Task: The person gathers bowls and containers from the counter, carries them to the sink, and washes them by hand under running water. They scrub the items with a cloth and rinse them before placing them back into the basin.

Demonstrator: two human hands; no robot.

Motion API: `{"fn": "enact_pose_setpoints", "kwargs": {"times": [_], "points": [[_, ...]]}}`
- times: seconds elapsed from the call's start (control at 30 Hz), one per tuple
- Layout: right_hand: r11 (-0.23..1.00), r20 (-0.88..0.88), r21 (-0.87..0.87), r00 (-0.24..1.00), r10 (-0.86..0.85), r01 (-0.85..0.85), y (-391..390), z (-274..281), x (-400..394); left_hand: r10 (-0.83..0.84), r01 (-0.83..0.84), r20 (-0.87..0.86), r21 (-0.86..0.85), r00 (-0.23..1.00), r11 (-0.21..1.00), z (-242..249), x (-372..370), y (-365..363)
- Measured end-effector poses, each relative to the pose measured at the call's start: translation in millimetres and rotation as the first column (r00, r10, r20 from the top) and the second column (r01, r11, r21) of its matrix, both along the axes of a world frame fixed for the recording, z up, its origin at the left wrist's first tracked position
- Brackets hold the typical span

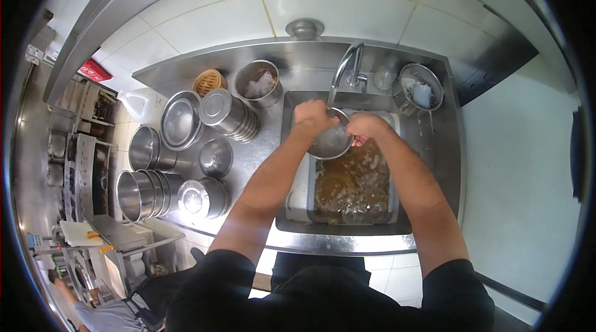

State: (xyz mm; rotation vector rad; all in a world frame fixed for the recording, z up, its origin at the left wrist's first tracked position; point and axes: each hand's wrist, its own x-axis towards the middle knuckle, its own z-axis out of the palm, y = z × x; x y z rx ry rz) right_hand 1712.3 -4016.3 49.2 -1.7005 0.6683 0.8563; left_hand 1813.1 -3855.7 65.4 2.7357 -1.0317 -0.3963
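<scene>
A round metal bowl is tilted under the tap, over the sink, and water runs into it. My left hand is closed on its rim at the upper left. On the opposite side, my right hand grips the rim with curled fingers, some of them hidden behind the wrist and bowl. Below both hands, a grey tub in the sink holds brownish, sudsy water with blurred things under the surface.
Left of the sink stand stacked metal pots, lids, a pot with a plastic bag and a bamboo steamer. A metal container sits at the right back. Another person is at the lower left.
</scene>
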Motion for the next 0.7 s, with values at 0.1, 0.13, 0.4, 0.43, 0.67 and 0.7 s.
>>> {"fn": "enact_pose_setpoints", "kwargs": {"times": [0.1, 0.13, 0.4, 0.43, 0.67, 0.7], "points": [[1.0, 0.001, -0.007, 1.0, 0.012, -0.012, 1.6, -2.5, 0.2, 0.012, -0.012, -0.024, -0.004, 1.0, 1.0, -6.0, 5.0, 5.1], [0.999, -0.007, -0.015, 1.0, 0.03, -0.03, 2.9, -4.0, 1.2, 0.007, -0.007, -0.019, 0.01, 1.0, 1.0, -7.6, 4.5, 5.4], [0.999, -0.003, -0.026, 0.999, 0.038, -0.038, 7.7, -6.3, -1.9, 0.018, -0.018, -0.007, 0.038, 1.0, 0.999, -22.3, 2.6, 5.6], [0.999, -0.017, -0.01, 0.999, 0.048, -0.048, 7.0, -11.5, -1.5, 0.006, -0.007, 0.004, 0.033, 1.0, 0.999, -29.5, 3.2, 6.2], [0.999, 0.034, -0.027, 0.999, 0.03, -0.029, 16.7, -5.6, -3.1, -0.005, 0.008, -0.051, 0.068, 0.999, 0.998, -8.1, 1.5, 6.9], [0.999, 0.039, -0.043, 0.999, 0.032, -0.03, 17.4, -8.0, -1.8, 0.034, -0.028, -0.083, 0.072, 0.996, 0.997, -11.6, 8.0, 9.3]]}}
